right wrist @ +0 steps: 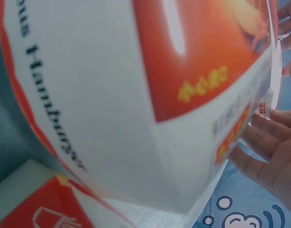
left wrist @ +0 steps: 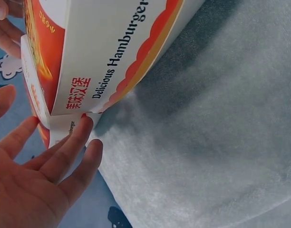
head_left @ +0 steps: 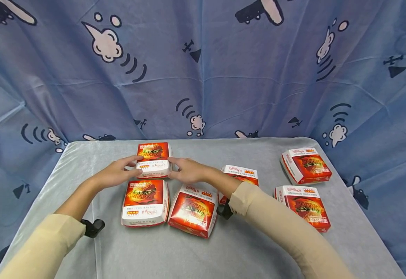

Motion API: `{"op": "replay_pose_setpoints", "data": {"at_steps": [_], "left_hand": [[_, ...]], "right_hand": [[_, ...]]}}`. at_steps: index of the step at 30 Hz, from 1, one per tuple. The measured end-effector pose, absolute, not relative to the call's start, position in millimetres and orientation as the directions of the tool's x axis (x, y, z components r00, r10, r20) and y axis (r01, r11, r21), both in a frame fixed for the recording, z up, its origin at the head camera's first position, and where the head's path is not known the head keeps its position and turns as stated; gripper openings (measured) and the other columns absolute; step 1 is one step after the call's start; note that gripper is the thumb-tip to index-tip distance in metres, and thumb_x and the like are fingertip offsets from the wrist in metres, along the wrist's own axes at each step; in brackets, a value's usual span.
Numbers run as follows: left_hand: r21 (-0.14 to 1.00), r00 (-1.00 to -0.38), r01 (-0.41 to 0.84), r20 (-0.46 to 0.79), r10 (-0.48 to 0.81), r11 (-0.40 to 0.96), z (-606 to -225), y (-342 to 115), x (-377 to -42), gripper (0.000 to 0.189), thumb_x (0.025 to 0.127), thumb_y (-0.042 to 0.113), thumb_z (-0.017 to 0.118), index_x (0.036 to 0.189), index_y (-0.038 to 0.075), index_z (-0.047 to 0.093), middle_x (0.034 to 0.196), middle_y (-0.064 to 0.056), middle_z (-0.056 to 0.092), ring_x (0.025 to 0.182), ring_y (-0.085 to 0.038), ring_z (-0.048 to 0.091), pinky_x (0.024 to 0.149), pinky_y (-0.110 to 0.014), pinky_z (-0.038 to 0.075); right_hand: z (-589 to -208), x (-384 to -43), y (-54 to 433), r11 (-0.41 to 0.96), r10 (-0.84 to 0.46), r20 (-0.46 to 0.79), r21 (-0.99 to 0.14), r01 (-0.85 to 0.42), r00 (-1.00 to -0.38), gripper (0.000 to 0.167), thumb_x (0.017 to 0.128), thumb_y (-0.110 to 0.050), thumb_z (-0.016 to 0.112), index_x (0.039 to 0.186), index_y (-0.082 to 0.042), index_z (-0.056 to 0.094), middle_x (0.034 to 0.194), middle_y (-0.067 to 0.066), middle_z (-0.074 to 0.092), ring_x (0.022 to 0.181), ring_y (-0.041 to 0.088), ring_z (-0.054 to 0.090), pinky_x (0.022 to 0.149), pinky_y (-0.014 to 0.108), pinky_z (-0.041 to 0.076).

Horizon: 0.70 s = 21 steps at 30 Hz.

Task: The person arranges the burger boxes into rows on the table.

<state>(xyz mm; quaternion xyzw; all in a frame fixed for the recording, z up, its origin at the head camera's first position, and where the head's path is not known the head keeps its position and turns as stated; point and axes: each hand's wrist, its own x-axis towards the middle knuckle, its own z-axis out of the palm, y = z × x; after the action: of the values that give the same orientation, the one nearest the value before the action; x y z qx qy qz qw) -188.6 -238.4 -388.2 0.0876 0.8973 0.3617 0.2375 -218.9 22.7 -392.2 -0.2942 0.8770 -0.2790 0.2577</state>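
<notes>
A red and white hamburger box point(head_left: 154, 152) lies at the back left of the table, its lid printed with a burger. My left hand point(head_left: 117, 173) is at its left side, fingers extended and fingertips right at the edge. On the opposite side my right hand point(head_left: 189, 170) has its fingertips at the box's right edge, thumb apart. A second hamburger box point(head_left: 144, 205) lies just in front, and a tilted one point(head_left: 193, 211) beside it. In the left wrist view the left hand point(left wrist: 45, 175) shows spread, nearly straight fingers. The right hand point(right wrist: 274, 156) appears loosely extended in the right wrist view.
Another hamburger box point(head_left: 239, 170) is partly hidden under my right forearm. Two more boxes, one at the back point(head_left: 307, 164) and one nearer point(head_left: 305, 209), lie at the right. A grey cloth covers the table point(head_left: 161, 255); a blue patterned curtain point(head_left: 223, 77) hangs behind.
</notes>
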Motion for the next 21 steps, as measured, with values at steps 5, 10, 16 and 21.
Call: {"op": "replay_pose_setpoints", "data": {"at_steps": [5, 10, 16, 21], "left_hand": [[0.687, -0.873, -0.014, -0.363, 0.326, 0.727, -388.2, -238.2, -189.8, 0.068, 0.1, 0.035, 0.056, 0.155, 0.003, 0.03, 0.145, -0.034, 0.039, 0.129, -0.051, 0.043, 0.095, -0.059, 0.048], [0.685, -0.871, -0.015, -0.366, 0.327, 0.728, -387.4, -238.0, -189.9, 0.07, 0.1, 0.036, 0.056, 0.155, 0.003, 0.029, 0.145, -0.035, 0.038, 0.128, -0.052, 0.043, 0.095, -0.058, 0.048], [0.68, -0.865, -0.017, -0.377, 0.33, 0.733, -386.5, -237.6, -189.9, 0.071, 0.1, 0.037, 0.056, 0.155, 0.002, 0.028, 0.146, -0.035, 0.037, 0.129, -0.052, 0.042, 0.095, -0.059, 0.047], [0.669, -0.869, -0.01, -0.374, 0.325, 0.743, -384.1, -238.4, -189.8, 0.069, 0.1, 0.037, 0.055, 0.156, 0.004, 0.028, 0.148, -0.035, 0.034, 0.129, -0.053, 0.041, 0.096, -0.061, 0.046]], "right_hand": [[-388.6, -218.1, 22.8, 0.677, -0.66, -0.291, -0.629, -0.382, -0.692, 0.065, 0.1, -0.025, 0.053, 0.156, -0.004, 0.029, 0.155, 0.015, 0.04, 0.142, 0.025, 0.038, 0.115, 0.036, 0.031], [-389.3, -218.9, 22.6, 0.677, -0.659, -0.297, -0.634, -0.373, -0.691, 0.065, 0.1, -0.025, 0.053, 0.157, -0.005, 0.028, 0.155, 0.014, 0.04, 0.141, 0.025, 0.039, 0.115, 0.035, 0.031], [-391.0, -219.4, 23.6, 0.666, -0.663, -0.293, -0.651, -0.364, -0.689, 0.066, 0.1, -0.025, 0.054, 0.157, -0.005, 0.028, 0.155, 0.014, 0.039, 0.138, 0.03, 0.044, 0.115, 0.037, 0.032], [-390.7, -219.1, 28.6, 0.66, -0.664, -0.295, -0.663, -0.354, -0.687, 0.066, 0.101, -0.025, 0.054, 0.158, -0.007, 0.026, 0.156, 0.014, 0.038, 0.132, 0.034, 0.05, 0.112, 0.041, 0.036]]}}
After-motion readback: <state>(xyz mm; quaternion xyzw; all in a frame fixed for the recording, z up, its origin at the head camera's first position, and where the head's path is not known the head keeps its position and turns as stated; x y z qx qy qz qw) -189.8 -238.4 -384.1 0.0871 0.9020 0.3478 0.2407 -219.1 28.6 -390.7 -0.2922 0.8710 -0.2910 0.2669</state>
